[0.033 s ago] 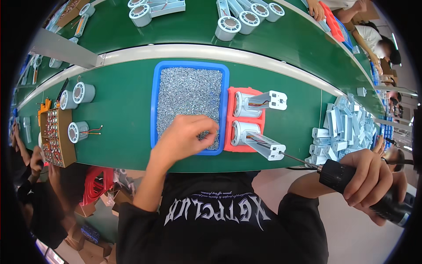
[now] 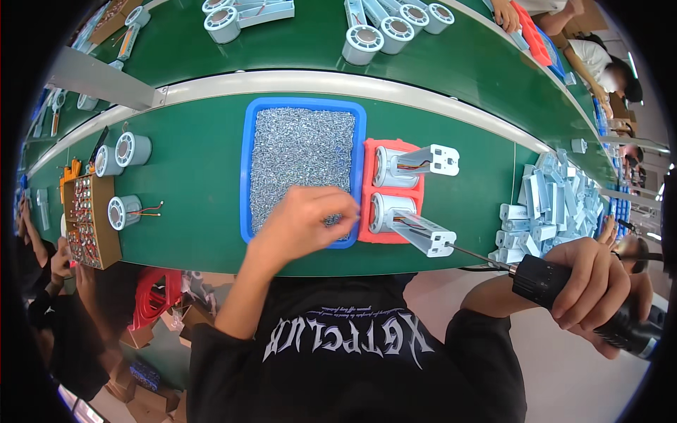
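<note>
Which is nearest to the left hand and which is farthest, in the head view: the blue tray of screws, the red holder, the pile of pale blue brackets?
From the left hand:
1. Blue tray of screws, under the fingers.
2. Red holder, just to its right.
3. Pile of pale blue brackets, far right on the belt.

Bright even overhead light, soft shadows, sharp centre, strong fisheye bending, black vignette at corners

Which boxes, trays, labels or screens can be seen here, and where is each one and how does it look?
blue tray: middle of the green table, rectangular, full of small silver screws; left hand reaches into it.
red holder: right beside the blue tray, carrying two grey cylindrical parts.
brown box: far left, open, with rows of small parts.
</note>
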Motion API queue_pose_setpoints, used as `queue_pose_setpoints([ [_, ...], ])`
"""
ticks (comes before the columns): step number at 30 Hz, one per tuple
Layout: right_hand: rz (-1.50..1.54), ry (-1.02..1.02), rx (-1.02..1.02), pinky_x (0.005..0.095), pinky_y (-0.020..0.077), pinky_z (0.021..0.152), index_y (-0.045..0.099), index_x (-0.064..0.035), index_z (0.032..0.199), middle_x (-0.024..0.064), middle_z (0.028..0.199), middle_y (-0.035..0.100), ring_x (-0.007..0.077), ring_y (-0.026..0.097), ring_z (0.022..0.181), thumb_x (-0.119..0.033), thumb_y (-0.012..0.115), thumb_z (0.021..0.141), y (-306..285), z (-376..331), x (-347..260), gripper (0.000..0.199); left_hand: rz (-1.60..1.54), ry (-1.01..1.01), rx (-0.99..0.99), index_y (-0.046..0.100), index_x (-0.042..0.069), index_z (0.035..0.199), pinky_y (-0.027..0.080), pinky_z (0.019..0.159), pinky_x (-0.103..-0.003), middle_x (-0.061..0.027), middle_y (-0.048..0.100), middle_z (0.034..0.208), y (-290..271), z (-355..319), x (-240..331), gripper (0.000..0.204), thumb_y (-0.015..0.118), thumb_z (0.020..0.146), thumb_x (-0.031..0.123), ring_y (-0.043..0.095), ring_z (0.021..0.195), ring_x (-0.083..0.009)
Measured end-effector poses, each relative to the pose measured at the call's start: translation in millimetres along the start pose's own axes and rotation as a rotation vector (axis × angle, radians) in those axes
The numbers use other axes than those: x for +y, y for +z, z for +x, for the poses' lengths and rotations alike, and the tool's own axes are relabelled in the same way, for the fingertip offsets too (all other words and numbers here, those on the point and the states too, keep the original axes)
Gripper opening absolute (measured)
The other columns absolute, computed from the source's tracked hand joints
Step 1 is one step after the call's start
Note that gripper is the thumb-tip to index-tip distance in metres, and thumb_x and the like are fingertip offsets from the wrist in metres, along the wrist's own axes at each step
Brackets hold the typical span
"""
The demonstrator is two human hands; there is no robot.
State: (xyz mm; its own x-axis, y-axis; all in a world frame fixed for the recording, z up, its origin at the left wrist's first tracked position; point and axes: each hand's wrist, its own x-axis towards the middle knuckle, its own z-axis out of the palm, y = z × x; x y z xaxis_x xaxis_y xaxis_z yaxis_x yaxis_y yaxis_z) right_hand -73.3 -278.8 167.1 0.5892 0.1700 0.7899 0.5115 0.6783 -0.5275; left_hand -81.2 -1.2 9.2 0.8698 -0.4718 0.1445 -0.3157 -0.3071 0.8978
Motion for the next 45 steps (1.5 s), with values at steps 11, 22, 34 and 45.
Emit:
queue_pose_setpoints([
  [11, 0.125, -0.122, 0.074, 0.0309, 0.0556, 0.036, 0.050, -0.0019, 0.106, 0.0103, 0.061, 0.060, 0.0193, 0.059, 0.040, -0.022, 0.070, 0.081, -10, -6, -5, 0.038, -0.560, 0.061, 0.239, 0.074, 0.003, 0.086, 0.054, 0.063, -0.026, -0.0075, 0.071, 0.081, 63, 7, 15, 0.014, 0.070, 0.075, -0.005, 0.068, 0.072, -0.0160],
  [22, 0.132, -0.185, 0.094, 0.0302, 0.0551, 0.035, 0.051, -0.0005, 0.102, 0.0102, 0.061, 0.060, 0.0187, 0.059, 0.039, -0.017, 0.073, 0.079, -8, -5, -3, 0.036, -0.641, 0.000, 0.145, 0.073, 0.000, 0.086, 0.054, 0.065, -0.027, -0.0106, 0.071, 0.081, 62, 8, 18, 0.014, 0.070, 0.074, -0.006, 0.068, 0.075, -0.0186],
  [34, 0.179, -0.100, -0.053, 0.0300, 0.0479, 0.030, 0.049, 0.0011, 0.104, 0.0124, 0.056, 0.057, 0.0201, 0.054, 0.036, -0.003, 0.055, 0.085, 15, 2, 27, 0.021, -0.047, 0.370, 0.377, 0.071, 0.004, 0.086, 0.051, 0.065, -0.032, -0.0082, 0.068, 0.078, 41, -1, 19, 0.017, 0.071, 0.071, -0.001, 0.067, 0.073, -0.0243],
  [45, 0.124, 0.065, -0.310, 0.0304, 0.0559, 0.042, 0.049, -0.0034, 0.112, 0.0118, 0.066, 0.062, 0.0216, 0.062, 0.046, -0.030, 0.070, 0.084, 8, -3, 39, 0.044, 0.476, -0.039, -0.175, 0.064, 0.006, 0.083, 0.044, 0.072, -0.037, -0.0053, 0.051, 0.079, -8, -25, -12, 0.010, 0.069, 0.074, 0.007, 0.054, 0.081, -0.0246],
])
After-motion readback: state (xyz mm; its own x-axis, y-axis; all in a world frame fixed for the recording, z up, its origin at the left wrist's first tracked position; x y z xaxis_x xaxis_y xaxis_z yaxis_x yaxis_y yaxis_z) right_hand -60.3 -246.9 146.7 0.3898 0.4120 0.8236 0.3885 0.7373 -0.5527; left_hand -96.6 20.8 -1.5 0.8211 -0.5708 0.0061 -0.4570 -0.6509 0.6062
